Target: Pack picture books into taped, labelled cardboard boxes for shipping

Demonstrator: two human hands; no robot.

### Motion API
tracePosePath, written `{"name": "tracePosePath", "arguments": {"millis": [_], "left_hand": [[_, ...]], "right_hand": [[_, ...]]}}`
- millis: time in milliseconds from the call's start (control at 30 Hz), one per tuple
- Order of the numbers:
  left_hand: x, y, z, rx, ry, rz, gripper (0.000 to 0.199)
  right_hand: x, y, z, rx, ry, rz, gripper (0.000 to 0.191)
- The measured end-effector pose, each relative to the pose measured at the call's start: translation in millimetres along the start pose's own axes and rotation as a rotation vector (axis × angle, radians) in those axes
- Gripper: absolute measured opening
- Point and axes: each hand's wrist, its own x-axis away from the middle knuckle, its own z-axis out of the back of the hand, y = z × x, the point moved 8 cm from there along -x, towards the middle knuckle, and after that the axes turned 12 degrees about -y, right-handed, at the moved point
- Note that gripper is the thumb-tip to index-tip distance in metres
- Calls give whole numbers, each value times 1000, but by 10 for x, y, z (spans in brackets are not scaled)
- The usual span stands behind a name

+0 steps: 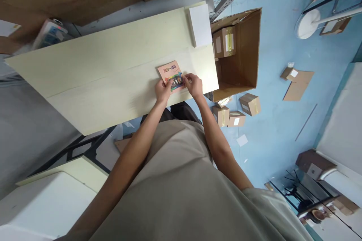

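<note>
2 hands [178,88] pinching 1 pink booklet [171,75] w/ thumbs, over 1 tbl [113,71].

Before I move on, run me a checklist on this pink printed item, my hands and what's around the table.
1. Left hand gripping the pink printed item: ok, thumb on top.
2. Right hand on it too: ok, at its right edge.
3. Printed side up: ok.
4. Underside undamaged: cannot tell, hidden from view.
5. White block on the table: ok, though right by the table's end.
6. Floor beside the table clear: not ok, small boxes lie there.
</note>
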Motion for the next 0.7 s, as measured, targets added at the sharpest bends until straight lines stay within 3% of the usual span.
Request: {"name": "tracePosePath", "arguments": {"millis": [200, 400, 600, 700], "left_hand": [[-64, -197, -1, -66, 85, 55, 29], [-82, -141, -60, -109, 103, 29, 25], [30, -1, 14, -106, 121, -30, 17], [101, 56, 58, -97, 110, -73, 22]], "right_hand": [[-20, 161, 310, 196, 250, -100, 36], [-187, 313, 394, 231, 252, -95, 24], [51, -2, 398, 239, 204, 22, 33], [197, -251, 226, 250, 141, 112, 37]]}}
